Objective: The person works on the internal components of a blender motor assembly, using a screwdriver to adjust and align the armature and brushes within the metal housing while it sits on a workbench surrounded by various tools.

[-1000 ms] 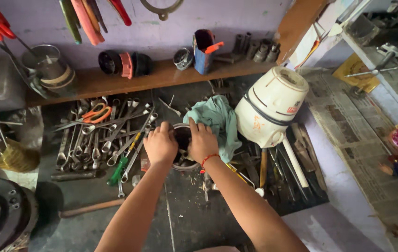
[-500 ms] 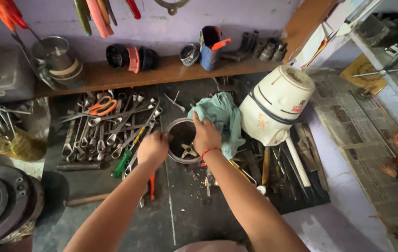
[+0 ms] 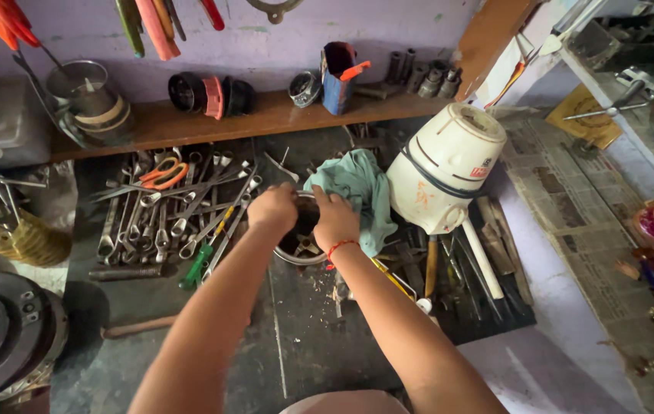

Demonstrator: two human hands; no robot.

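Note:
A round metal container with small parts inside sits on the dark workbench. My left hand curls over its left rim, fingers bent into the opening. My right hand, with a red thread on the wrist, rests on the right rim with fingers dipping inside. What the fingers hold inside is hidden. A teal cloth lies bunched just right of the container.
Several spanners and orange-handled scissors lie left of the container. A white tilted mixer base stands to the right, tools beneath it. A wooden shelf at the back carries cups and sockets. Newspaper covers the right side.
Both hands moved onto the container's rim, then spread briefly showing its inside, and now close over the opening again. The view has shifted slightly.

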